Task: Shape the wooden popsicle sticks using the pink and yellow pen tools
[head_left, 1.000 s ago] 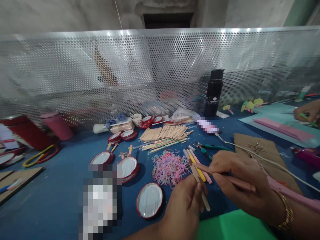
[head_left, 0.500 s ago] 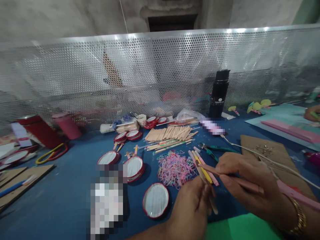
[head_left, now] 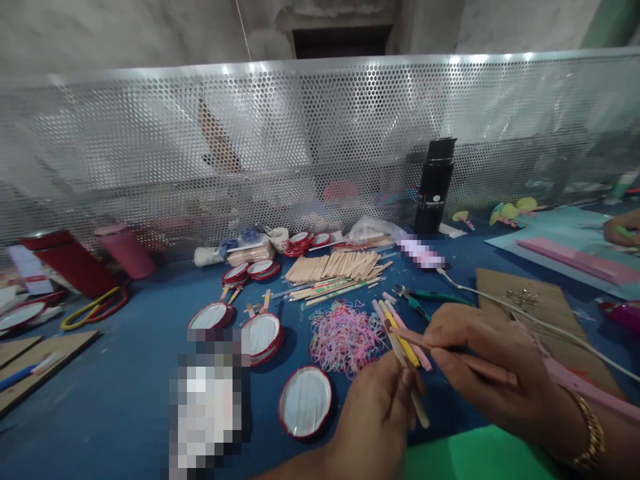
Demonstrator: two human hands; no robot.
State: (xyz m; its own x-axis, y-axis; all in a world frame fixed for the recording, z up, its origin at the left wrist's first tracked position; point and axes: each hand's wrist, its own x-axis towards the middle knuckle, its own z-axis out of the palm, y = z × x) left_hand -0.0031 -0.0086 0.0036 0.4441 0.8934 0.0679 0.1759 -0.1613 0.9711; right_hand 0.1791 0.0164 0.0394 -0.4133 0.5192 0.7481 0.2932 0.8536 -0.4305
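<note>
My left hand (head_left: pixel 375 410) pinches a wooden craft stick (head_left: pixel 421 408), whose lower end pokes out below my fingers. My right hand (head_left: pixel 490 360) is closed around a brownish-pink marker (head_left: pixel 487 369). The marker's tip touches the stick near its upper end, where a brown patch shows. Behind the stick lie a yellow marker (head_left: pixel 410 352) and pale pink ones. A heap of pastel rubber bands (head_left: pixel 345 340) sits just beyond my left hand. To its left is a red-rimmed lid (head_left: pixel 305 402) with a whitish inside.
Craft sticks (head_left: pixel 350 265) are piled farther back. Teal-handled pliers (head_left: pixel 440 297) and cardboard (head_left: pixel 487 283) crossed by a white cable are at right. Green paper (head_left: pixel 465 457) lies in front. A black flask (head_left: pixel 435 190) stands by the perforated metal screen (head_left: pixel 320 120). Another person's hand (head_left: pixel 623 228) is far right.
The view has shifted slightly, so most things appear a little further left. Both hands keep their holds, with the marker tip still at the stick's upper end.
</note>
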